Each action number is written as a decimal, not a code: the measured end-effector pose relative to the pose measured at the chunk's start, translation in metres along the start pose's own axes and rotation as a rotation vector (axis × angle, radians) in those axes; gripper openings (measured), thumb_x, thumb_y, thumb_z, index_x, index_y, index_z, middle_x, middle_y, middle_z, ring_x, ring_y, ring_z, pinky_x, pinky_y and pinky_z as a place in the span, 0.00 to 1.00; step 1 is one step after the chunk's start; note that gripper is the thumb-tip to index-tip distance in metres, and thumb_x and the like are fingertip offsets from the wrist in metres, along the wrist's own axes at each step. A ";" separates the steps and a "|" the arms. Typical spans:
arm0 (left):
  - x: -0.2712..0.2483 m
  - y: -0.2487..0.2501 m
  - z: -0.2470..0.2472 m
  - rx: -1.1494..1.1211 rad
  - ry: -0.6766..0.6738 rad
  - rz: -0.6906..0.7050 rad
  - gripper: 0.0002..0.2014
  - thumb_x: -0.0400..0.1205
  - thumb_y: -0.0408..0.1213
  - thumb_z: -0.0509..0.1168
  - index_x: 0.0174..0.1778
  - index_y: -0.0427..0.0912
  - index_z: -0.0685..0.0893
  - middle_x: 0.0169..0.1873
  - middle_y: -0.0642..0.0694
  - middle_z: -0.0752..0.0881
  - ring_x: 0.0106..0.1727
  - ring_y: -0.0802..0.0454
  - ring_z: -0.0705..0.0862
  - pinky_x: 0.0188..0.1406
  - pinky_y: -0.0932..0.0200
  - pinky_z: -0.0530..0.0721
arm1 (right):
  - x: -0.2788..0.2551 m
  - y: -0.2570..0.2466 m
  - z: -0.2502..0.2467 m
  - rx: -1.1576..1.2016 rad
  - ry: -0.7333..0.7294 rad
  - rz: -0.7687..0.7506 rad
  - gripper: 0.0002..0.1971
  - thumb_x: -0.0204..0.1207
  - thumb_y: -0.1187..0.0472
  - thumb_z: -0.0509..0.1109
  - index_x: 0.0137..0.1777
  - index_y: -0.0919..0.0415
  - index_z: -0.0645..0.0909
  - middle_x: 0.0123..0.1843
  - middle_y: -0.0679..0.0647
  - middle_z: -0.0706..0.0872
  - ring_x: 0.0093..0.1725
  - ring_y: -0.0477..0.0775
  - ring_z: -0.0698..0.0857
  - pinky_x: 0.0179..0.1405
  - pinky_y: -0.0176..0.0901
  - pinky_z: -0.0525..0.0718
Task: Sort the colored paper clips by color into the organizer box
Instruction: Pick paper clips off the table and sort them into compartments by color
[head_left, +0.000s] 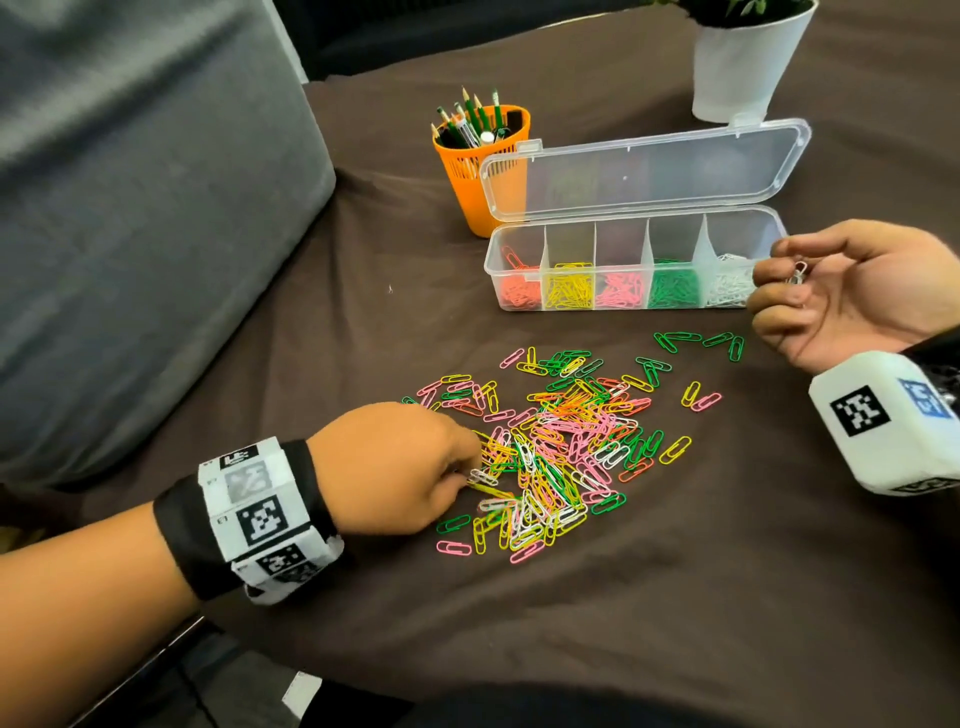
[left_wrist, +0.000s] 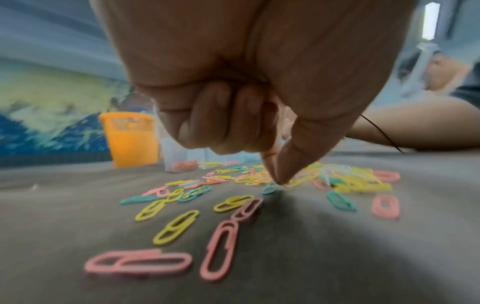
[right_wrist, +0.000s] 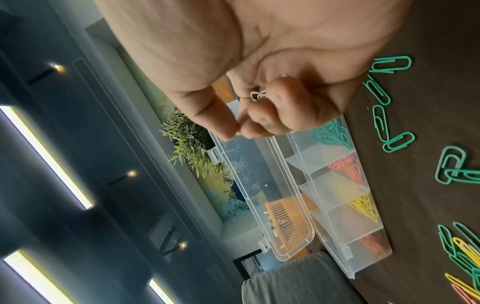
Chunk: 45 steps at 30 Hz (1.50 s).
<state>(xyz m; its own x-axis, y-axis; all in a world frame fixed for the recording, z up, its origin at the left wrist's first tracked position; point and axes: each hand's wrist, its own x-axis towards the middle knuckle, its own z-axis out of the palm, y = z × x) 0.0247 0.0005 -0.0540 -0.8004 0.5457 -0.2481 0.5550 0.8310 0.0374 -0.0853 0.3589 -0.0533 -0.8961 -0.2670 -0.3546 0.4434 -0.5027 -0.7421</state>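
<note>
A mixed pile of coloured paper clips (head_left: 561, 447) lies on the brown cloth. My left hand (head_left: 470, 470) is at the pile's left edge, knuckles up. Its thumb and forefinger (left_wrist: 279, 181) pinch together on a white clip (head_left: 483, 476) down at the cloth. My right hand (head_left: 779, 265) is palm up by the right end of the clear organizer box (head_left: 491, 260), and its curled fingers hold a few white clips (right_wrist: 258, 95). The box's lid (head_left: 644, 171) stands open. Its compartments hold orange, yellow, pink, green and white clips, from left to right.
An orange pencil cup (head_left: 483, 166) stands behind the box's left end, and a white plant pot (head_left: 743, 67) at the back right. A grey cushion (head_left: 130, 208) borders the cloth on the left. Loose green clips (head_left: 701, 340) lie just in front of the box.
</note>
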 end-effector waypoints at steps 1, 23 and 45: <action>0.000 -0.003 -0.002 -0.087 0.010 -0.025 0.03 0.78 0.46 0.63 0.45 0.54 0.81 0.34 0.58 0.84 0.35 0.57 0.81 0.37 0.61 0.80 | 0.001 -0.001 -0.001 0.000 -0.004 -0.001 0.04 0.65 0.61 0.64 0.37 0.54 0.70 0.33 0.46 0.71 0.27 0.43 0.64 0.22 0.32 0.63; 0.167 0.042 -0.094 -1.841 -0.099 -0.308 0.11 0.81 0.42 0.57 0.36 0.42 0.78 0.30 0.46 0.74 0.25 0.55 0.68 0.20 0.65 0.60 | 0.041 -0.042 0.032 -0.392 0.303 -0.358 0.24 0.81 0.41 0.60 0.26 0.53 0.67 0.23 0.51 0.65 0.18 0.48 0.60 0.16 0.32 0.55; 0.239 0.067 -0.106 -1.819 0.144 -0.222 0.22 0.87 0.55 0.59 0.64 0.39 0.79 0.50 0.42 0.79 0.53 0.47 0.81 0.55 0.57 0.78 | 0.080 -0.034 0.009 -0.650 0.416 -0.638 0.15 0.80 0.54 0.63 0.34 0.57 0.84 0.37 0.55 0.88 0.36 0.47 0.86 0.47 0.50 0.81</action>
<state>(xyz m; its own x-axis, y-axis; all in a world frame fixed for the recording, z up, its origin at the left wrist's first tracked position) -0.1535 0.1978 -0.0082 -0.8814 0.3446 -0.3230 -0.3763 -0.0989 0.9212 -0.1713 0.3468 -0.0513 -0.9534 0.2674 0.1399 -0.1086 0.1286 -0.9857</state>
